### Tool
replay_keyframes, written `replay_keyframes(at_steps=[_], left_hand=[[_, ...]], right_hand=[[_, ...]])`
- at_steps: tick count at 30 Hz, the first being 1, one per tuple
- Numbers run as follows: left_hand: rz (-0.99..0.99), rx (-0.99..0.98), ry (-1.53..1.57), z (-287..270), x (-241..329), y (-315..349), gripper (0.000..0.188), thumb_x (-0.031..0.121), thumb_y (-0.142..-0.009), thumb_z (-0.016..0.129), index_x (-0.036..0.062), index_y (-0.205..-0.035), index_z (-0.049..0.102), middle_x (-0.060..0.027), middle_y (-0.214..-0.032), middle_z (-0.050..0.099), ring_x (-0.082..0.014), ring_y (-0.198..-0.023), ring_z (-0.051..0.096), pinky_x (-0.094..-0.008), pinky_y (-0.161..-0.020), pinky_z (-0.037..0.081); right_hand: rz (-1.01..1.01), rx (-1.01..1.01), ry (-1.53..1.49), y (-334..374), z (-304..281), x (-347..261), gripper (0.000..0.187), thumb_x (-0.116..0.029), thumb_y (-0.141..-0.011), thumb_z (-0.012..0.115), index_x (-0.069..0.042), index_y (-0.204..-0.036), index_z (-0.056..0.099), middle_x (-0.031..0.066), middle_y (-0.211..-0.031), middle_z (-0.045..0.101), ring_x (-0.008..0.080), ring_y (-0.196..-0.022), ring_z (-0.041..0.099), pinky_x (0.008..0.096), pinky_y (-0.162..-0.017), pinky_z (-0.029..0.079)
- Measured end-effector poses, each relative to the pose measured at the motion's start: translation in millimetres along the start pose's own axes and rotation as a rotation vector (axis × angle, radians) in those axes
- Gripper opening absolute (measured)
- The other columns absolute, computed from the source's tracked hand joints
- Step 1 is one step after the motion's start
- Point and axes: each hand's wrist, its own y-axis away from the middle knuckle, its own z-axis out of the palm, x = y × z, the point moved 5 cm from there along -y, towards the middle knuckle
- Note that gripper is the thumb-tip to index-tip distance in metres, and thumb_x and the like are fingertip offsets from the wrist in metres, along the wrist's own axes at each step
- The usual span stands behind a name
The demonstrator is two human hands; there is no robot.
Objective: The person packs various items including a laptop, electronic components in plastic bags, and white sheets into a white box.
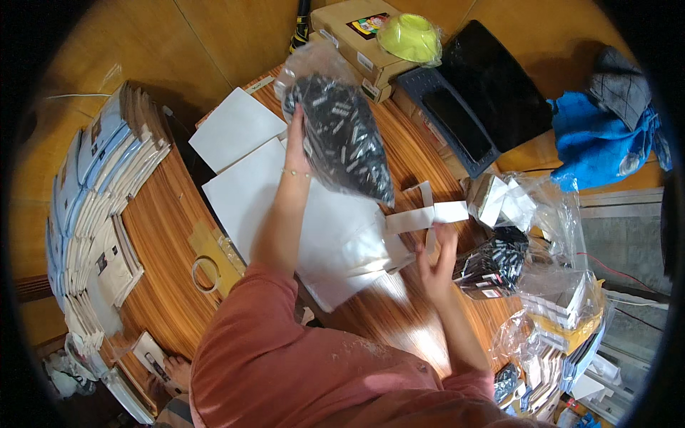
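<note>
The left hand [298, 135] is mostly hidden behind the clear bag of small black packets [341, 128] it lifts; only its heel and wrist show, so the grip of its fingers cannot be made out. The right hand [437, 260] is motion-blurred, as are the white paper strips [426, 216] at its fingertips, and whether it pinches them is unclear. The packets inside the bag are too small to identify. The white sheets [242, 189] on the counter [168, 235] run under the forearm. At the near right, the stacked bagged goods [564, 328] merge into the dark fisheye rim.
</note>
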Motion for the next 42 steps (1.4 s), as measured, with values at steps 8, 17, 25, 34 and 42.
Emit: replay_keyframes(at_steps=[8, 17, 25, 34, 42], left_hand=[[0.480, -0.073, -0.579, 69, 85, -57, 0.040, 0.015, -0.080, 0.063, 0.0012, -0.114, 0.047, -0.0056, -0.105, 0.057, -0.0149, -0.092, 0.054, -0.0284, -0.077, 0.047], [0.884, -0.202, -0.632, 160, 163, -127, 0.030, 0.011, -0.080, 0.063, -0.0001, -0.106, 0.052, -0.0049, -0.100, 0.058, -0.0150, -0.088, 0.055, -0.0292, -0.076, 0.046], [0.411, -0.395, -1.070, 217, 139, -202, 0.042, 0.014, -0.083, 0.057, -0.0001, -0.120, 0.043, -0.0113, -0.109, 0.054, -0.0187, -0.097, 0.053, -0.0299, -0.086, 0.043], [0.450, -0.518, -1.210, 216, 83, -246, 0.026, 0.015, -0.083, 0.057, 0.0017, -0.105, 0.055, -0.0027, -0.092, 0.061, -0.0114, -0.078, 0.056, -0.0243, -0.072, 0.047], [0.783, -0.196, -2.103, 181, 59, -338, 0.065, 0.047, -0.082, 0.051, 0.0028, -0.127, 0.037, -0.0227, -0.123, 0.046, -0.0338, -0.109, 0.047, -0.0383, -0.093, 0.035]], right_hand=[[0.235, -0.186, 0.285, 139, 15, 54, 0.041, -0.009, -0.077, 0.056, -0.001, -0.116, 0.045, 0.0231, -0.124, 0.039, 0.0402, -0.116, 0.036, 0.0459, -0.098, 0.029], [0.240, -0.152, 0.206, 137, 11, 58, 0.037, -0.009, -0.075, 0.059, -0.001, -0.111, 0.050, 0.0207, -0.122, 0.042, 0.0385, -0.116, 0.038, 0.0460, -0.097, 0.031], [0.241, -0.126, 0.168, 137, 10, 66, 0.038, -0.008, -0.075, 0.058, -0.001, -0.111, 0.049, 0.0204, -0.120, 0.043, 0.0389, -0.114, 0.040, 0.0475, -0.096, 0.032], [0.285, -0.115, 0.156, 137, 10, 70, 0.039, -0.006, -0.074, 0.059, -0.002, -0.112, 0.049, 0.0186, -0.117, 0.046, 0.0370, -0.113, 0.042, 0.0467, -0.094, 0.034], [0.226, -0.129, 0.151, 135, 11, 70, 0.039, -0.005, -0.073, 0.059, -0.001, -0.110, 0.049, 0.0185, -0.117, 0.046, 0.0374, -0.113, 0.042, 0.0471, -0.094, 0.034]])
